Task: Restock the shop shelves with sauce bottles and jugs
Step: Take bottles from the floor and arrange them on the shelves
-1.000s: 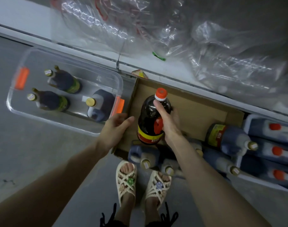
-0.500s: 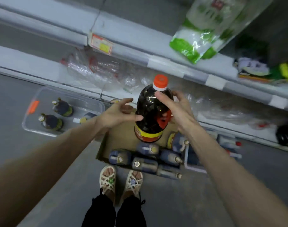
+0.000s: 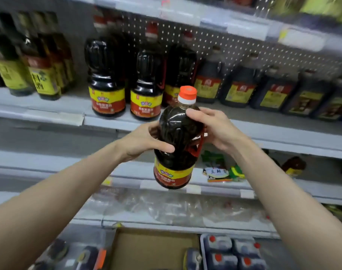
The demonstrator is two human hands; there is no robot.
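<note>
Far-left shelf stock: tall dark glass bottles with yellow labels (image 3: 39,75) stand at the left end of the white metal shelf (image 3: 49,114).
Matching stock: two dark round plastic sauce bottles with red-and-yellow labels (image 3: 108,75) stand upright near the shelf's front edge, left of the held one.
Left arm: it reaches forward and up from the near left. The left hand (image 3: 145,141) wraps the bottle's left side, thumb across its front and fingers curled behind.
Held thing: a dark round plastic sauce bottle with an orange cap (image 3: 176,145) is in the air between both hands. It is nearly upright, in front of the shelf edge.
Right arm: it reaches up from the near right. The right hand (image 3: 218,129) grips the bottle's right side by its red handle, fingertips over the shoulder.
Right shelf stock: a row of square dark jugs (image 3: 240,84), blurred.
Floor: an open brown cardboard box (image 3: 152,248) lies below.
Change: half a second ago the bottle hung low over that box with the left hand's fingers only reaching it. Now it is raised to shelf height with both hands gripping.
</note>
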